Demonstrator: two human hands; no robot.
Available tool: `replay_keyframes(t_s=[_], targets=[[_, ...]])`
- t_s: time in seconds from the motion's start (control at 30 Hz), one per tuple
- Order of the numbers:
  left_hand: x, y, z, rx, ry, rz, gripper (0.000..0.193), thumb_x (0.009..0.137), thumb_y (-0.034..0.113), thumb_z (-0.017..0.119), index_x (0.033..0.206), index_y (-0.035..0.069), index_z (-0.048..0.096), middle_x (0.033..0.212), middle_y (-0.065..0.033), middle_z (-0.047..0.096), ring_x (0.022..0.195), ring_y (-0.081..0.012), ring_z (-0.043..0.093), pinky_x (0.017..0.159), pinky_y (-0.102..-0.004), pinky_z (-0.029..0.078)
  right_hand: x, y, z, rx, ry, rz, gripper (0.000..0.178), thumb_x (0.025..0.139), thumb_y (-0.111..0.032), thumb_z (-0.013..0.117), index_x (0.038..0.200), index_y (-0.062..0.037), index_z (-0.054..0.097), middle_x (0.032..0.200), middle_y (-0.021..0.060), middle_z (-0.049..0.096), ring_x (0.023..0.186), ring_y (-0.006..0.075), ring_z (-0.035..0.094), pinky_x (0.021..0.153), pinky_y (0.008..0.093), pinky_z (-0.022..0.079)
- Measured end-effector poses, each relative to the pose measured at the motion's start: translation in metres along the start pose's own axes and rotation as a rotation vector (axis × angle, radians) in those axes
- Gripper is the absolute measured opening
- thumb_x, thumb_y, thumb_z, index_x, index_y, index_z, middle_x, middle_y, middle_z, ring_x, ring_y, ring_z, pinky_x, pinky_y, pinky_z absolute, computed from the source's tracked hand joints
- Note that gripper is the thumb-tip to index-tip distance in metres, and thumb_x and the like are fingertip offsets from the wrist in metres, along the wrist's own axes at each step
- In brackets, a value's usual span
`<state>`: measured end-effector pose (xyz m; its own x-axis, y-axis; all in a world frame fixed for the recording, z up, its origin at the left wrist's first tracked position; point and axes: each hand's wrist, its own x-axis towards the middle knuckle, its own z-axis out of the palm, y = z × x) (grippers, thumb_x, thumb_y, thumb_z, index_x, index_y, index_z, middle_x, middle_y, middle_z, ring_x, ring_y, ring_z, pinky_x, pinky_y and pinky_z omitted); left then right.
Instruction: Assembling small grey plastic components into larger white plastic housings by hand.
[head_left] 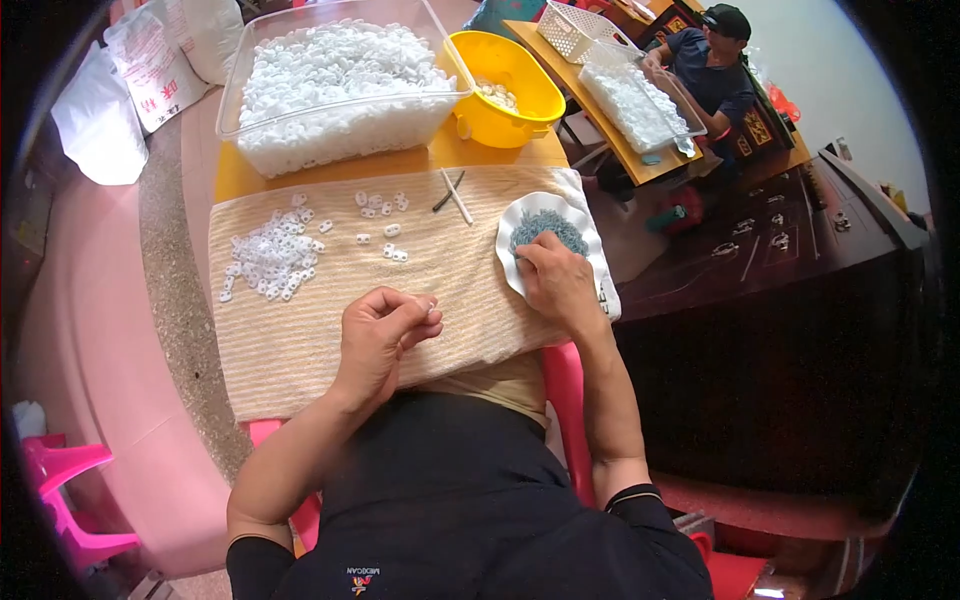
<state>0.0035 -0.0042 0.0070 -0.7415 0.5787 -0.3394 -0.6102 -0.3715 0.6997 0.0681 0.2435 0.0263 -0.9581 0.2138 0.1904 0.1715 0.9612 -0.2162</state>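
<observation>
My left hand [382, 330] is closed in a pinch above the towel [460, 290], with a small whitish piece just showing at the fingertips. My right hand [562, 282] reaches into a white wavy-rimmed plate [505, 268], its fingers drawn together at a heap of tiny grey-blue parts [548, 224]. Whatever those fingertips hold is hidden. On the towel's left lies a pile of small white plastic pieces [270, 255] with dark holes. Several similar loose pieces [390, 230] sit nearer the middle. Two thin sticks, one white [458, 197] and one dark [440, 203], cross near the plate.
Behind the towel stand a clear bin [345, 130] full of white pieces and a yellow tub [510, 125]. White sacks [100, 125] stand at far left. A co-worker [705, 75] sits at another table [625, 150] with a filled tray. A dark polished surface [760, 320] lies right.
</observation>
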Motion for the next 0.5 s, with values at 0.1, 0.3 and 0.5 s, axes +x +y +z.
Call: replay_keyframes(t_s=[0.1, 0.3, 0.5], targets=[[0.0002, -0.0008, 0.0003, 0.006, -0.002, -0.016, 0.009, 0.086, 0.006, 0.066, 0.084, 0.0, 0.06, 0.092, -0.0124, 0.065, 0.079, -0.0165, 0.065, 0.073, -0.0297, 0.058, 0.0023, 0.004, 0.0028, -0.031, -0.018, 0.024, 0.012, 0.084, -0.014, 0.062, 0.092, -0.0085, 0.069, 0.093, 0.0085, 0.063, 0.08, 0.0331, 0.064, 0.07, 0.0412, 0.051], [0.0003, -0.0027, -0.0007, 0.005, -0.013, -0.028, 0.009, 0.086, 0.007, 0.066, 0.085, 0.001, 0.059, 0.09, -0.0114, 0.066, 0.078, -0.0159, 0.065, 0.073, -0.0297, 0.058, 0.0014, 0.0058, 0.0029, -0.015, -0.023, 0.006, 0.01, 0.085, -0.014, 0.062, 0.09, -0.0078, 0.069, 0.091, 0.0082, 0.063, 0.079, 0.0328, 0.064, 0.071, 0.0409, 0.051], [0.0006, -0.0036, -0.0007, 0.007, -0.022, -0.037, 0.01, 0.086, 0.007, 0.067, 0.084, 0.001, 0.059, 0.089, -0.0111, 0.066, 0.077, -0.0156, 0.065, 0.072, -0.0298, 0.058, 0.0009, 0.0095, 0.0029, -0.03, -0.017, -0.048, 0.009, 0.085, -0.014, 0.061, 0.085, -0.0069, 0.067, 0.089, 0.0087, 0.062, 0.077, 0.0326, 0.063, 0.069, 0.0417, 0.051]])
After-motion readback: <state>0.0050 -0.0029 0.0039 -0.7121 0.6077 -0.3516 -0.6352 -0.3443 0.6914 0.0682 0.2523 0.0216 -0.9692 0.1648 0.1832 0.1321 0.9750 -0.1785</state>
